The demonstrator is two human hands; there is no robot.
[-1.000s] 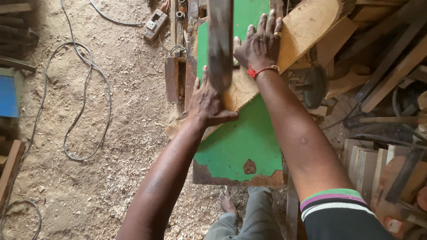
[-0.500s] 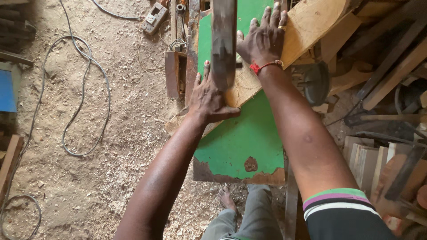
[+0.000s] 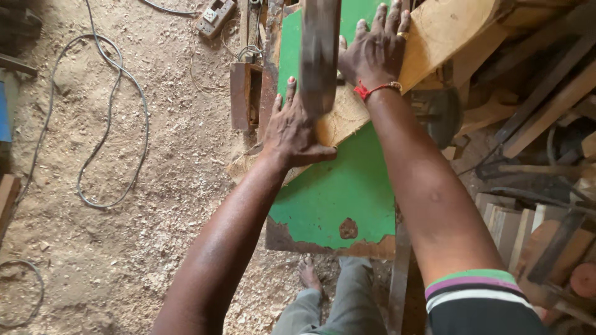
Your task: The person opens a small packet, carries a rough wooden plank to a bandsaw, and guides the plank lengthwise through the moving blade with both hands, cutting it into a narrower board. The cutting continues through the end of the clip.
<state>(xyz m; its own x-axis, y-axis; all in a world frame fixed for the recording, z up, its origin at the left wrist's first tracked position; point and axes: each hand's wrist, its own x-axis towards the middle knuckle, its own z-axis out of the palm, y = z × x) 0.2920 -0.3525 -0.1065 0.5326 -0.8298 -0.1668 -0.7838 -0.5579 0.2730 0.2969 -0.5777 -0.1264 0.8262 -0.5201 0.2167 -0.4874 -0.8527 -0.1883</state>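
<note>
A thick pale wooden plank [image 3: 444,31] lies slanted across a green saw table [image 3: 335,192]. My left hand [image 3: 293,127] presses flat on the plank's near end, fingers spread. My right hand [image 3: 375,53], with a red thread bracelet at the wrist, lies flat on the plank farther up. Between the two hands a dark upright saw guide [image 3: 320,53] stands blurred in front of the plank and hides part of it.
Sawdust covers the floor at left, with a looping grey cable [image 3: 118,124] and a socket box [image 3: 214,17]. Stacked timber and offcuts [image 3: 534,205] crowd the right side. A brown wooden block [image 3: 241,93] sits beside the table. My bare foot [image 3: 308,273] stands below the table's edge.
Both hands have stayed flat on the plank and moved slightly forward with it past the upright guide. The view has shifted a little.
</note>
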